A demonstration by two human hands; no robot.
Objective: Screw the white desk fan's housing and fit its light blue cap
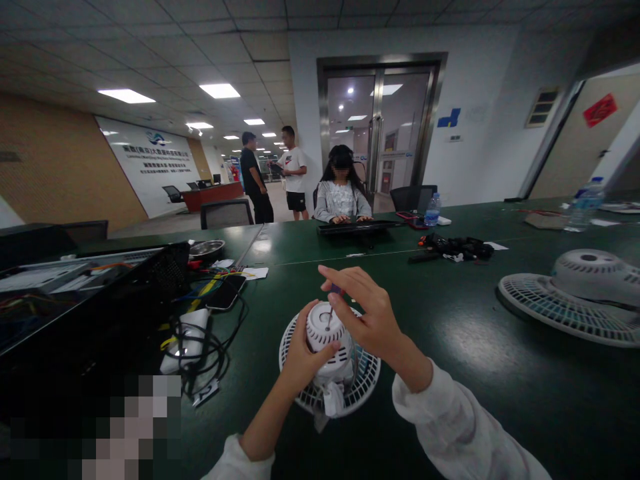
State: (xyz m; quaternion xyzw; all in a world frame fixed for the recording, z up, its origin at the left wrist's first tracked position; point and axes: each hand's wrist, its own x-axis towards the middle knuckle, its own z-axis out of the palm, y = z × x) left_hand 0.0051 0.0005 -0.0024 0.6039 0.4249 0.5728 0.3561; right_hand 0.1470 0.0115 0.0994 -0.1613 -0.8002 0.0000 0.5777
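1. Fan (336, 371), white, lies grille down and motor end up on the dark green table (480, 320), close in front of the wearer and between both arms.
2. Across the table, a seated person (343, 200) has both hands at a flat black object.
3. To the left stands an open computer case (165, 273), black, with wires and metal parts showing inside.
4. At the right edge lies a second fan (580, 283), also grille down, well apart from the first.
5. On the nearer fan, the round motor housing (317, 321) rises from the middle of the grille (367, 390), vents around its side.
6. The left hand (303, 357) is curved partly closed about that housing, fingers along its left side and thumb across the near side.
7. The right hand (373, 317) is above the housing, its thumb and fingers drawn together on a screwdriver.
8. Left of the fan, black cables (200, 360) loop loosely beside a dark phone (227, 293).
9. Held steeply, the screwdriver (335, 289) has its thin shaft pointing down to the housing's top; its handle is partly hidden by the fingers.
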